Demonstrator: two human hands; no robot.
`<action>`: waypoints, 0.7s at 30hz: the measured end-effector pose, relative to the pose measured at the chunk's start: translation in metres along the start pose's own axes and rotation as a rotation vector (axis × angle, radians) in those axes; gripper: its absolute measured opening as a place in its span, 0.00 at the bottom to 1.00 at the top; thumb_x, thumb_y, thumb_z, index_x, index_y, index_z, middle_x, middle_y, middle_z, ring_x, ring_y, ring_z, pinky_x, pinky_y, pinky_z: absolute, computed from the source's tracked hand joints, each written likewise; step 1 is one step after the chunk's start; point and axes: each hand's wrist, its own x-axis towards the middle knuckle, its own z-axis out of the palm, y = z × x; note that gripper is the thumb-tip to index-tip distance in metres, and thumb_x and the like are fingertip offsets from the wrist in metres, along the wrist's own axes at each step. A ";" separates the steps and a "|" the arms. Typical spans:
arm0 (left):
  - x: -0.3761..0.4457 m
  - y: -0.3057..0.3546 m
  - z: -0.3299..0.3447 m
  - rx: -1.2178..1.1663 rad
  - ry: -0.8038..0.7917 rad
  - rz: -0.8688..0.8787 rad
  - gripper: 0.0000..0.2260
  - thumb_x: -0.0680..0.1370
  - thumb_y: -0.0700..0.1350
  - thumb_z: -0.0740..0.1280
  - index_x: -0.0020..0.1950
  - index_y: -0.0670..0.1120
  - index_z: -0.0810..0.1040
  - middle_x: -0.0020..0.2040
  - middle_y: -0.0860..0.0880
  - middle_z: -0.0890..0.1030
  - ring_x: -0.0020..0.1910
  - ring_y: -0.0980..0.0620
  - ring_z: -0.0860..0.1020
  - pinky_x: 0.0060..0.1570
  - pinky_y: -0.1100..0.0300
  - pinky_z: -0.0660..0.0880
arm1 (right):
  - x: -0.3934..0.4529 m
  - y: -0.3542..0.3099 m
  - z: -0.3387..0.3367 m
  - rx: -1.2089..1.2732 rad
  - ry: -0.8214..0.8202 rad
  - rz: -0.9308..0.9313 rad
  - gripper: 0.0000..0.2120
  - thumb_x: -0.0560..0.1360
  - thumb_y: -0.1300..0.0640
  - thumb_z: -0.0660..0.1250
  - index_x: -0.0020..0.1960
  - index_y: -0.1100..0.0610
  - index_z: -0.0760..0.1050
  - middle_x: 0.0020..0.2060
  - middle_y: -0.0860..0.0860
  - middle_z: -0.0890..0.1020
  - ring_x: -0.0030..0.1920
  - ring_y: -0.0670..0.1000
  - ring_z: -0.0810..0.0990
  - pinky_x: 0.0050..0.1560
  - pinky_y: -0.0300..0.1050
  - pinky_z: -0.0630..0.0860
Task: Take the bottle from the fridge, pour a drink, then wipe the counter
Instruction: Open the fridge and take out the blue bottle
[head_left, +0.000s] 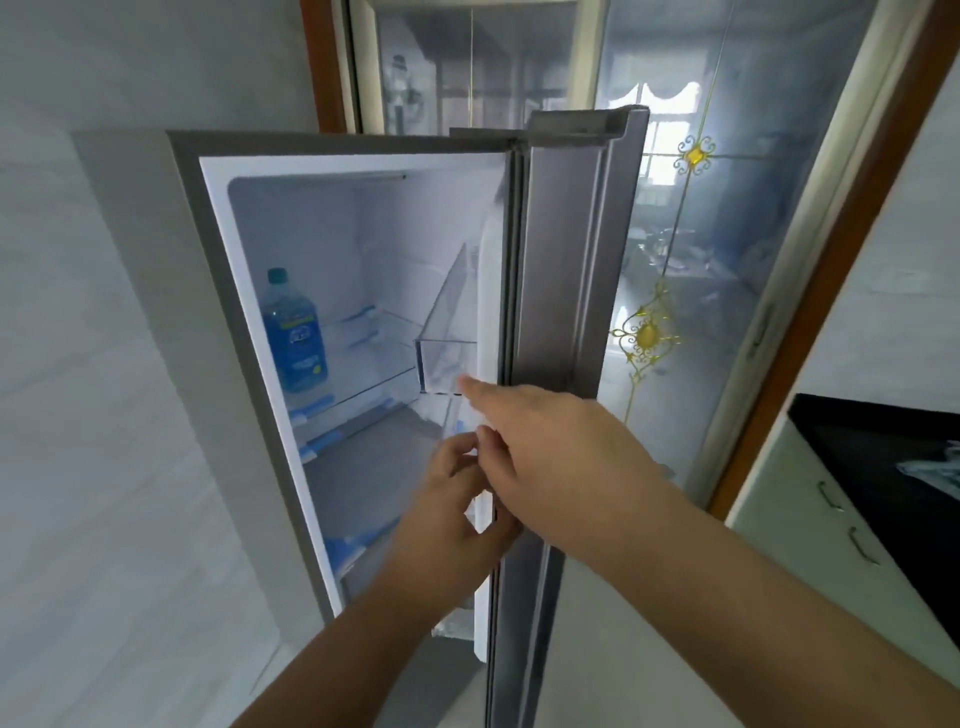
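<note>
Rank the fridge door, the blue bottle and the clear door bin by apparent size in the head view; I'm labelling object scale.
1. Fridge door, largest.
2. Clear door bin.
3. Blue bottle, though bin and bottle look close, and the bin sits nearer the camera.

- L forearm comes up from bottom centre, angled up and to the right, bare, no sleeve in view.
- Left hand (457, 499) sits lower than the other; fingers curled, thumb and fingertips bunched at the top, pinching at a thin edge. Exactly what the grip closes on is partly hidden by the other hand.
- R forearm enters from bottom right corner, runs diagonally up-left, crossing over the L hand.
- Right hand (540, 436) seen back-side up, wrist straight, index finger stretched out pointing up-left; other fingers tucked under, not clearly visible.
- The two hands overlap, R in front.
</note>
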 end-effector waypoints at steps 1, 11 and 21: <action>0.000 0.006 0.004 -0.030 -0.053 -0.029 0.33 0.72 0.45 0.76 0.60 0.81 0.70 0.61 0.70 0.71 0.61 0.76 0.71 0.58 0.81 0.66 | -0.001 0.002 0.003 0.022 0.015 0.014 0.27 0.85 0.54 0.58 0.82 0.44 0.58 0.74 0.45 0.73 0.67 0.50 0.79 0.66 0.46 0.75; 0.019 0.012 0.029 0.063 -0.458 -0.003 0.20 0.81 0.50 0.68 0.74 0.58 0.72 0.72 0.62 0.75 0.68 0.63 0.74 0.68 0.67 0.69 | -0.003 0.054 0.013 -0.137 0.174 0.130 0.28 0.82 0.48 0.62 0.80 0.54 0.65 0.75 0.50 0.73 0.69 0.55 0.73 0.66 0.52 0.75; 0.068 0.023 0.062 0.187 -0.444 -0.049 0.24 0.82 0.53 0.68 0.77 0.60 0.66 0.79 0.61 0.66 0.76 0.59 0.67 0.74 0.60 0.65 | -0.029 0.136 0.017 -0.210 0.210 0.479 0.33 0.83 0.45 0.60 0.84 0.50 0.53 0.78 0.48 0.60 0.36 0.49 0.73 0.27 0.38 0.56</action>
